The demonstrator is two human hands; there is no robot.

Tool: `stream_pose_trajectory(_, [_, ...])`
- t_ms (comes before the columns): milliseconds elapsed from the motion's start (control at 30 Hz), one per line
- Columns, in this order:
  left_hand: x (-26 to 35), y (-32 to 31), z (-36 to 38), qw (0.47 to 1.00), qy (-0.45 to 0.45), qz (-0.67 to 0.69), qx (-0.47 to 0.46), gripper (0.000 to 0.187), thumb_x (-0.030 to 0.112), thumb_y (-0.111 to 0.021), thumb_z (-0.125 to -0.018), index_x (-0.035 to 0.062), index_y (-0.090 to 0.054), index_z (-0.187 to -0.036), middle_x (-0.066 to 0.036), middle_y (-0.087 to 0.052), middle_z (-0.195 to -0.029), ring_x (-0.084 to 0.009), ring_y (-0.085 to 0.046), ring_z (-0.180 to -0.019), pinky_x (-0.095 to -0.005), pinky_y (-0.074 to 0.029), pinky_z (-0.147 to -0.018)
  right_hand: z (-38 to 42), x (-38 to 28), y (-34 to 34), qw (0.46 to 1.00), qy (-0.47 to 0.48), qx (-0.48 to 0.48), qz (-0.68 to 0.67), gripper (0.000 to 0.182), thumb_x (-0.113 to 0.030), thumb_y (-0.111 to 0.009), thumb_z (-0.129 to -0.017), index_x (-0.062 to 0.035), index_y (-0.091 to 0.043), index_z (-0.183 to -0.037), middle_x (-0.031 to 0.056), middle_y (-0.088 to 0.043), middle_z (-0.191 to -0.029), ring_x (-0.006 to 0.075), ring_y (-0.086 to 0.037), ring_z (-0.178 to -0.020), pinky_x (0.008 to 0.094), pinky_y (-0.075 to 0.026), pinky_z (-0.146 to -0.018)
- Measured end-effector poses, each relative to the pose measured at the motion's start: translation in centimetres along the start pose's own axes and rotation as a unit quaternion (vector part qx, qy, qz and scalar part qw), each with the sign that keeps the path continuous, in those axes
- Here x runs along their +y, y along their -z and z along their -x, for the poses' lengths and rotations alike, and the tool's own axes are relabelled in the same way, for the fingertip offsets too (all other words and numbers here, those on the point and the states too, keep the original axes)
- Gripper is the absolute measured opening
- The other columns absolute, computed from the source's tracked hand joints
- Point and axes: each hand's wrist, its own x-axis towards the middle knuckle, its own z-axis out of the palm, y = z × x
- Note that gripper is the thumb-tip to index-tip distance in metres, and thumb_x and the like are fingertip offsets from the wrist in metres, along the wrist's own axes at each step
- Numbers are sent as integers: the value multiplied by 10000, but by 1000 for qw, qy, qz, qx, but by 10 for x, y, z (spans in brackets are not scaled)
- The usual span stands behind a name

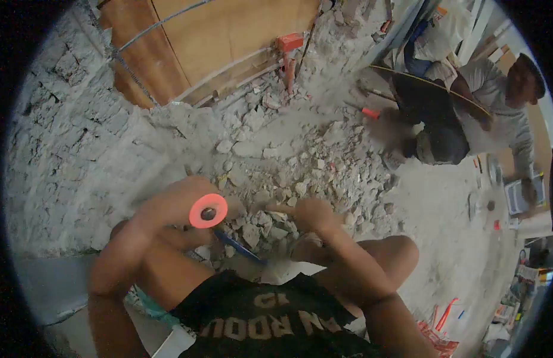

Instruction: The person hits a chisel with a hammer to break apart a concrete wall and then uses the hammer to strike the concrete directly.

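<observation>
My left hand [190, 194] is closed around a chisel, just by its round orange hand guard [196, 222]. The chisel's blue shaft [240, 246] slants down toward the rubble between my legs. My right hand [313, 215] is a fist around a tool with a light wooden handle [278, 209]. That handle points left toward my left hand; the tool's head is too blurred to make out. Broken concrete rubble [276, 230] lies beneath both hands.
A rough, chipped wall [67, 155] rises at the left. Wooden panels [222, 42] stand at the back, with a red metal piece [289, 43] before them. A co-worker [497, 89] is at the right, near a red-handled tool [370, 112]. Scattered items [509, 310] lie lower right.
</observation>
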Motion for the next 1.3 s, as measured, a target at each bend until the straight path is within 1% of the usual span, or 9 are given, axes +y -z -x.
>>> stream_pose_trajectory(67, [17,20,15,989,-15,39,139,241,206,-729,-665,66,-644,-841,-160,-661,-858,-375,-622,-790,-429,-495,-657,-17,-9,-23,999,7,-46,25,195,-194,-584,-789,-60,-688,-885,150,-696,-884,314,-690,-836,447,-548,-696])
stream_pose_trajectory(167, [28,28,18,982,15,64,178,230,208,-724,-672,64,-645,-834,-161,-659,-838,-376,-621,-782,-427,-494,-655,-41,-5,-72,993,22,-115,23,221,-214,-579,-810,-63,-695,-924,141,-703,-917,312,-694,-839,438,-549,-699])
stream_pose_trajectory(400, [28,12,16,985,117,107,71,206,210,-711,-690,60,-649,-816,-162,-653,-791,-377,-618,-762,-422,-494,-649,-52,-1,-70,990,-17,-138,23,247,-248,-607,-806,-80,-703,-959,129,-708,-952,301,-697,-866,464,-552,-722])
stream_pose_trajectory(467, [5,-7,9,985,119,121,-25,215,223,-712,-710,59,-654,-836,-168,-659,-813,-367,-636,-767,-415,-507,-666,-53,-2,-50,987,-11,-158,32,256,-260,-620,-795,-90,-703,-968,126,-707,-962,297,-695,-877,465,-551,-729])
stream_pose_trajectory(633, [-18,-50,9,987,36,128,-90,276,236,-739,-682,77,-654,-890,-157,-666,-875,-355,-634,-835,-431,-504,-696,-57,3,-36,980,4,-190,51,277,-263,-652,-769,-101,-699,-988,124,-701,-991,286,-684,-925,452,-547,-754])
stream_pose_trajectory(833, [-14,-61,11,982,133,93,-93,280,312,-726,-696,71,-653,-820,-157,-661,-795,-367,-637,-743,-434,-499,-642,-55,7,-55,986,-31,-153,61,259,-218,-661,-749,-87,-698,-970,129,-697,-993,285,-678,-951,439,-547,-760])
stream_pose_trajectory(933, [-11,-52,8,989,96,89,-71,235,210,-724,-689,84,-657,-877,-145,-668,-864,-350,-636,-843,-431,-510,-708,-56,12,-61,986,-27,-161,19,252,-208,-663,-743,-73,-696,-953,135,-696,-992,292,-680,-941,435,-550,-751])
stream_pose_trajectory(1067, [-13,-58,3,996,30,81,-15,292,283,-733,-688,87,-651,-887,-131,-665,-878,-350,-636,-840,-433,-510,-716,-52,10,-64,987,-19,-151,42,242,-210,-670,-733,-75,-704,-931,147,-695,-962,308,-679,-919,437,-551,-747])
stream_pose_trajectory(1300, [-6,-58,-10,991,41,43,-116,317,303,-725,-704,98,-651,-934,-123,-661,-944,-322,-642,-898,-444,-512,-748,-52,13,-74,993,-41,-113,1,243,-200,-660,-712,-73,-714,-912,164,-691,-945,330,-672,-919,434,-543,-786])
